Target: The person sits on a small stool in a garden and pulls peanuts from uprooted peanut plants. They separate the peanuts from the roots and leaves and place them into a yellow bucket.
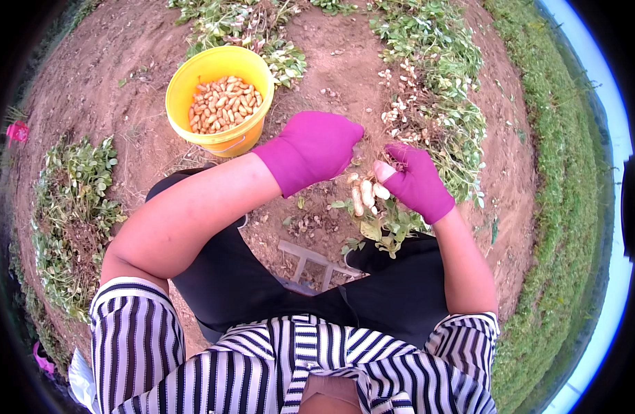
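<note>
My left hand (317,147), in a magenta glove, is curled with its fingers towards my right hand; whether anything is inside it is hidden. My right hand (413,176), in a like glove with a bare thumb tip, grips a peanut plant by its roots. Several pale peanut pods (368,193) hang below its thumb, and the plant's green leaves (392,227) droop towards my knee. A yellow plastic bucket (178,111), partly filled with picked peanuts (224,105), stands on the soil beyond my left forearm.
Uprooted peanut plants (436,62) with pods lie in a row at the right. More plants lie at the top (234,23) and left (77,217). A metal-looking frame (302,256) is between my legs. Grass (565,207) borders the soil at right; a white bag (82,380) lies at lower left.
</note>
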### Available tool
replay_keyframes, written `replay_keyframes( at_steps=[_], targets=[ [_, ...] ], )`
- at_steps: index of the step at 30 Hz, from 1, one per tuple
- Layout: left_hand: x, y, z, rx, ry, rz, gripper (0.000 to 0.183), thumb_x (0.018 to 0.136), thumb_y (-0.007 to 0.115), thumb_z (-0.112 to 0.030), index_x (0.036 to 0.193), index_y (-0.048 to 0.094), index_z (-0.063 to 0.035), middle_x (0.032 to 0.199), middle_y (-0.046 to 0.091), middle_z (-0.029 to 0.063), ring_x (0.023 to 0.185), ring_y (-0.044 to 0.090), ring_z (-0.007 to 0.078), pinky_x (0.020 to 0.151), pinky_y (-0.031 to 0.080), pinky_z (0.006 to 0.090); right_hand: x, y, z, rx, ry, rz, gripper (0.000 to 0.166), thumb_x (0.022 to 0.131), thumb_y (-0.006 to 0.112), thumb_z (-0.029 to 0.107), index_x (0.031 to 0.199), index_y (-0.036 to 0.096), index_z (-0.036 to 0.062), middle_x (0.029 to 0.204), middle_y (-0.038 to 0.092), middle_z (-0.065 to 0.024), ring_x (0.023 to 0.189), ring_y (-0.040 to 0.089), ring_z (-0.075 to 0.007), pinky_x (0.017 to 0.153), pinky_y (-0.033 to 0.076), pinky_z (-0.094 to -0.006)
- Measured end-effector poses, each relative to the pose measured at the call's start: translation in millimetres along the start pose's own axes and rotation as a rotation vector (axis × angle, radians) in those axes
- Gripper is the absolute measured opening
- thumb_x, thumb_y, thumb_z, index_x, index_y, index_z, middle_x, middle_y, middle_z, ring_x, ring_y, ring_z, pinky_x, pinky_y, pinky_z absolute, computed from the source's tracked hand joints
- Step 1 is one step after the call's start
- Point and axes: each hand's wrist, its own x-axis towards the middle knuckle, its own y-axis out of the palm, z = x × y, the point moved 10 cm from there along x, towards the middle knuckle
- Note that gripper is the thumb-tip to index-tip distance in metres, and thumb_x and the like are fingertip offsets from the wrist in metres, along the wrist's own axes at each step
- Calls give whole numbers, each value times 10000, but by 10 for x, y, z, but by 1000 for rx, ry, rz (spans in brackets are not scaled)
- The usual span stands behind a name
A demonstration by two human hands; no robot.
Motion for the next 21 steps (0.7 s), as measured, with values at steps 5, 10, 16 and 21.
replay_keyframes(
  at_steps=[5, 10, 16, 21],
  targets=[
    [-2, 0, 233, 179, -97, -56, 192, 788, 522, -166, 953, 564, -77, 825, 612, 121, 744, 599, 309, 630, 476, 406, -33, -37, 59, 62, 122, 117, 504, 744, 631, 367, 984, 564, -70, 782, 594, -185, 731, 592, -230, 650, 464, -315],
    [-21, -148, 1362, -466, -444, 24, 185, 858, 525, -260, 873, 534, -76, 630, 490, 40, 479, 476, 149, 430, 371, 279, -303, -368, 13, 420, 144, 16, 442, 755, 622, 324, 992, 583, -46, 875, 616, -78, 806, 549, -122, 706, 451, -286],
    [-258, 362, 182, -1585, -469, 367, 216, 879, 501, -299, 889, 503, -83, 698, 461, -34, 486, 371, 25, 385, 224, 171, -209, -253, 23, 576, 143, 148, 372, 783, 575, 287, 1006, 592, -10, 891, 613, -57, 836, 539, -116, 752, 436, -287],
    [-209, 385, -325, -1520, -230, 488, 255, 842, 541, -290, 970, 518, -71, 811, 547, -3, 598, 492, 54, 462, 319, 184, -203, -93, 120, 636, 102, 245, 363, 786, 575, 284, 1009, 589, -3, 901, 613, -58, 838, 544, -123, 757, 442, -295]
  ],
)
